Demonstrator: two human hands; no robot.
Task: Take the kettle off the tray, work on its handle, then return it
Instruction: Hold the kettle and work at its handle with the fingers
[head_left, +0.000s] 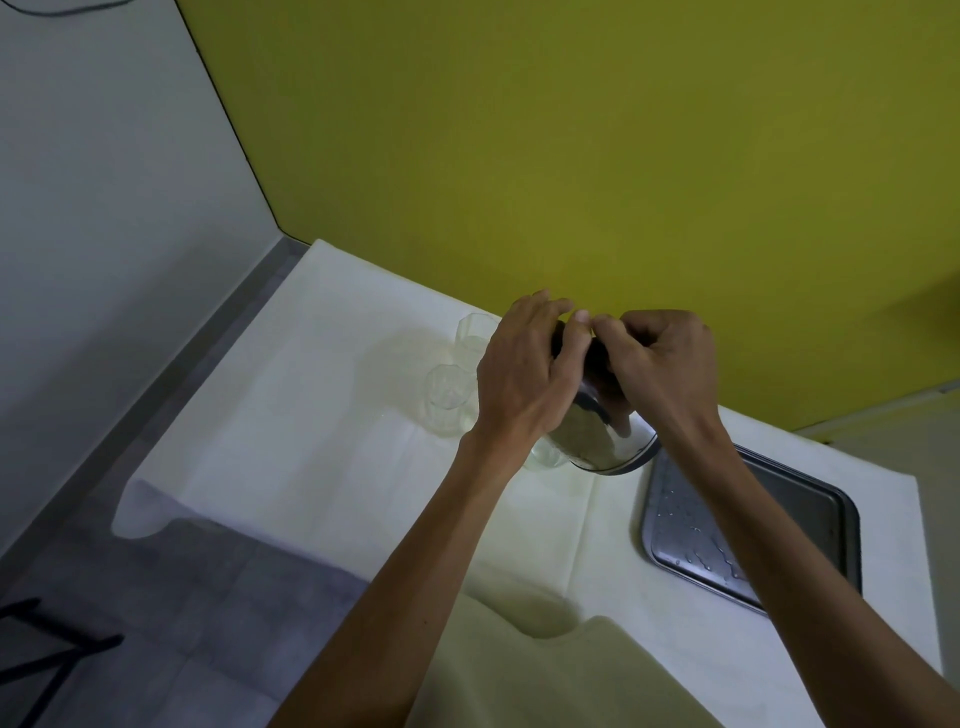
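While both arms reach forward over a white cloth (322, 415), the floor (171, 597) shows grey at the far left, below a pale wall (104, 182), with a black frame (47, 654) in the bottom corner. Two clear glasses stand on the cloth left of the hands: one glass (444, 400) nearer, a second glass (474, 332) behind it, next to the yellow wall (571, 156). A third glass (545, 454) peeks out low, just beside the left wrist and against the kettle's side.

The left hand (524, 374) is curled, fingers bent over the dark top of the kettle (597, 441), thumb side toward the right hand. It grips the dark handle part at the top. The kettle is off the tray, on or just above the cloth between the glasses and the tray; which of these cannot be told. Its shiny body tilts toward the camera, a dark band around its lower rim.

The right hand (665, 364) is closed tightly, knuckles up, fingers folded down on the same dark top piece. Its fingertips meet those of the left hand above the kettle. How much of the handle each hand covers is hidden.

Right of the kettle lies the metal tray (821, 519), beaded with water drops and partly crossed by the right forearm.
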